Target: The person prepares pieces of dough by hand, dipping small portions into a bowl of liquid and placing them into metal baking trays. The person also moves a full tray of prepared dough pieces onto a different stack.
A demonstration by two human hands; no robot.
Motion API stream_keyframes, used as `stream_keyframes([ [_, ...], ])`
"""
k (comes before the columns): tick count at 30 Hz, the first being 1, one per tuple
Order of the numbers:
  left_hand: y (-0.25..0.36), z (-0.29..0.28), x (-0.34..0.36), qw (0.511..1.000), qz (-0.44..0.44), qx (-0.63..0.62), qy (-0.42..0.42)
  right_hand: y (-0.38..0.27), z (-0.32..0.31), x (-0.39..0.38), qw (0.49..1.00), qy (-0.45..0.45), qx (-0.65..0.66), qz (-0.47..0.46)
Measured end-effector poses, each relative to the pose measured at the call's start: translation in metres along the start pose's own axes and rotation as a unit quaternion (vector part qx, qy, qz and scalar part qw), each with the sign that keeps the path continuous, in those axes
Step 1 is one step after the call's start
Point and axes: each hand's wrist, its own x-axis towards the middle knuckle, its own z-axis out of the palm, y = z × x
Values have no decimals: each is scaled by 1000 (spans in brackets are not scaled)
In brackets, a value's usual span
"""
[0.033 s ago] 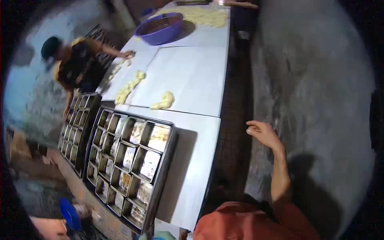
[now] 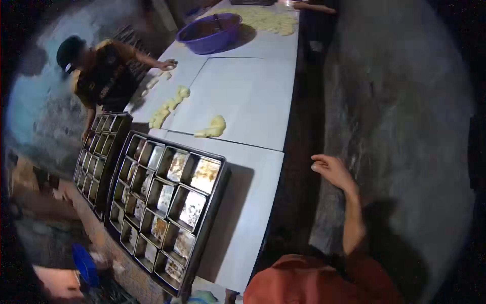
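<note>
My right hand (image 2: 333, 171) hangs in the air to the right of the white table (image 2: 238, 96), above the floor. Its fingers are loosely bent, with the thumb apart, and it holds nothing. No clear sight of my left hand is given. Nearest me on the table stands a large metal tray of joined baking tins (image 2: 161, 225), their bottoms stained. Beyond it lie a lump of pale dough (image 2: 212, 127) and a row of dough pieces (image 2: 169, 107).
A second tin set (image 2: 96, 162) stands at the left. Behind it a person in a dark cap (image 2: 109, 73) reaches over small dough pieces. Farther off are a purple basin (image 2: 210, 36) and many flat dough pieces (image 2: 268, 19). A blue container (image 2: 85, 264) sits lower left.
The view has shifted slightly, so the table and tins sit a little farther right. My right hand keeps nearly the same pose.
</note>
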Motion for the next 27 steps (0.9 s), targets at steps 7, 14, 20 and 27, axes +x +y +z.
stream_keyframes([
  [7, 42, 25, -1, 986, -22, -152, 72, -85, 67, 141, 991, -102, -13, -89],
  [14, 50, 81, -21, 937, -69, -296, 175, -153, 140, 279, 944, -150, -124, -268],
  [20, 23, 178, -100, 842, -169, -359, 366, -154, 188, 354, 822, -219, -226, -474],
  [27, 173, 188, -236, 540, -323, -278, 726, -138, 162, 371, 861, -453, 135, -186],
])
